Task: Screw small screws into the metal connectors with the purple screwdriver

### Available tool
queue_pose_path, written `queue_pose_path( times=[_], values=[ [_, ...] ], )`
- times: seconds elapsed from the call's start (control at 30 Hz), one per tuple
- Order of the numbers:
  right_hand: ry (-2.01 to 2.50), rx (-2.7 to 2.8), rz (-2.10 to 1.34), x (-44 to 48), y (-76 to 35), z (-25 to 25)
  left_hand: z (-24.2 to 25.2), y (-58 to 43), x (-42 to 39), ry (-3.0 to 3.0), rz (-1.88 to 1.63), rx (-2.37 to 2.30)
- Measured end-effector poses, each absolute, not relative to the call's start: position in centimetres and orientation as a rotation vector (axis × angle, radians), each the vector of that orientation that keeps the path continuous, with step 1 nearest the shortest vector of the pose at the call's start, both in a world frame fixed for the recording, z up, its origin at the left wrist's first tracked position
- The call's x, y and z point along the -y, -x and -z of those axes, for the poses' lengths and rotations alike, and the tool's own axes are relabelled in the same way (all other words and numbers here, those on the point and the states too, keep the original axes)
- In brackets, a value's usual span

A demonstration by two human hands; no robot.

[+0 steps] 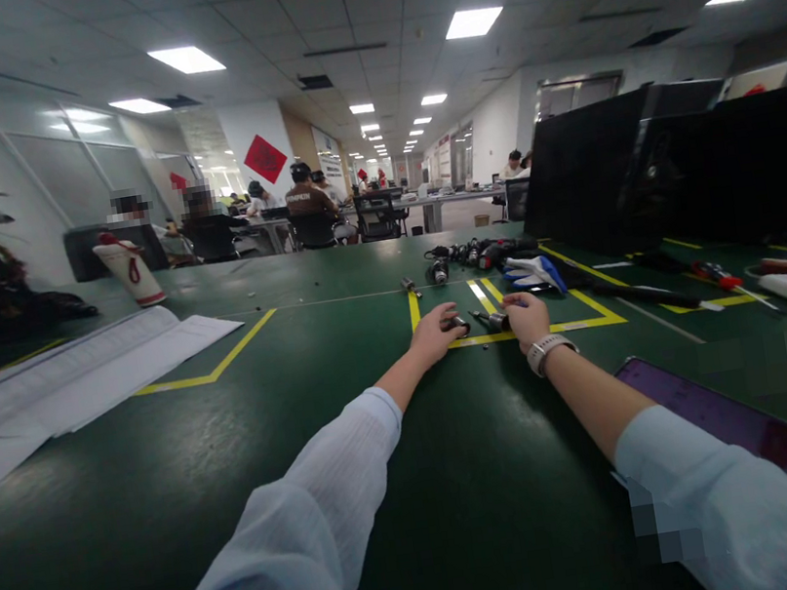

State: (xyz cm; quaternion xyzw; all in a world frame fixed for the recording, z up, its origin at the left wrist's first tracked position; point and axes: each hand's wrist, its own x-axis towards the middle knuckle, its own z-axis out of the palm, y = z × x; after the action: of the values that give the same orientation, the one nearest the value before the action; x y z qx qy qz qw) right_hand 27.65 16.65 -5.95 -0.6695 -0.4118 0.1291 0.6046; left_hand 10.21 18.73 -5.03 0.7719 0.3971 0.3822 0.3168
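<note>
Low on the middle of a dark green surface (466,481), ahead of both wrists: a short metal cylinder (460,326) and, just to its right, a metal part with a thin shaft (492,321), shaft slanting left. Apart, with a narrow gap between. Curled around the cylinder, the fingers of the left hand (436,336), apparently pinching it, contact partly hidden. On the thick end of the shafted part, the bunched fingers of the right hand (528,317), apparently also pinching; exact thumb placement impossible to tell. On the right wrist, a pale band (550,350).

Possible trouble here: a slip or roll of either rounded part, from too light a pinch; a knock of the shaft against the left fingers, from so little space between. Just nearer, a tiny dark bit (485,347), easily lost to a brushing palm.

Around both hands, yellow tape (590,323). Farther off, a small metal piece (409,286), a rounded metal piece (438,273), a dark tangle of cabled tools (480,251), with some risk of snagging on a careless reach, and a blue-and-white glove (535,276). Beside the right sleeve, a dark-screened device (746,430), open to an elbow bump. To the left, loose papers (101,368). In the background, seated people (309,199).
</note>
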Motion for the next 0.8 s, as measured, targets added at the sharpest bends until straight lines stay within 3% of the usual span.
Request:
queue_pose_path(
  times=[0.43, 0.8],
  values=[
    [1.446, 0.761, -0.429, -16.4, -28.2, 5.9, 3.9, -9.1, -16.5, -2.127, -0.983, -1.335],
    [1.601, 1.095, -0.261, -15.5, -27.6, 5.5, 3.7, -9.2, -12.6, -2.313, -0.788, -1.304]
  ],
)
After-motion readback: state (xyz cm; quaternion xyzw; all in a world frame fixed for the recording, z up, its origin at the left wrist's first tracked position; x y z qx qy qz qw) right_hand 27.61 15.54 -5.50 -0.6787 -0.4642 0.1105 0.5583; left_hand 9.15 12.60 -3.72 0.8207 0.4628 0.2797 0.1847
